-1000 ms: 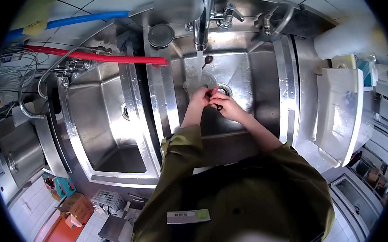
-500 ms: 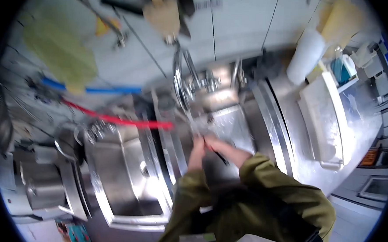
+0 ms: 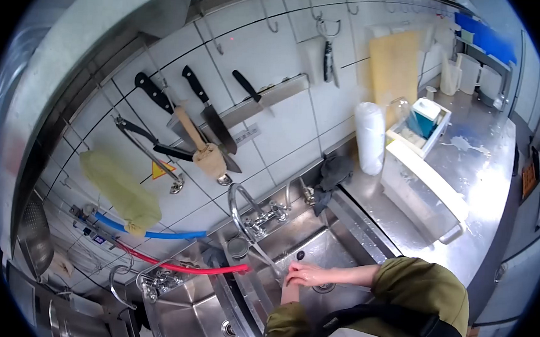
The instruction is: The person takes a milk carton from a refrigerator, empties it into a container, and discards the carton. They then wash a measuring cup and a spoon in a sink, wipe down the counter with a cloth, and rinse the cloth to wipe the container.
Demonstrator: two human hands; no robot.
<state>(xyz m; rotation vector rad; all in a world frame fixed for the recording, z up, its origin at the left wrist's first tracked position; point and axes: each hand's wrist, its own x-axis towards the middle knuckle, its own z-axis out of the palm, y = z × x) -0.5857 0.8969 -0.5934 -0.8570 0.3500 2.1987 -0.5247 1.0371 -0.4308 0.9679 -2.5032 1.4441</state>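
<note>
Both hands are together over the steel sink basin, just under the curved faucet. Water runs down from the spout beside the fingers. My right hand lies across my left hand, with its fingers curled over it. The left hand's fingers are mostly hidden beneath. No tool shows in either hand. A small dark oval spot is on the basin wall beyond the hands, and the drain lies partly behind my right wrist.
Knives hang on a wall rack, with a wooden-handled tool beside them. A second sink is on the left, near red and blue hoses. A white bin and a plastic roll stand on the right counter.
My view has swung up and rightward, bringing more wall into sight. The right hand now lies across the left. A dark, thin thing seen near the hands before no longer shows.
</note>
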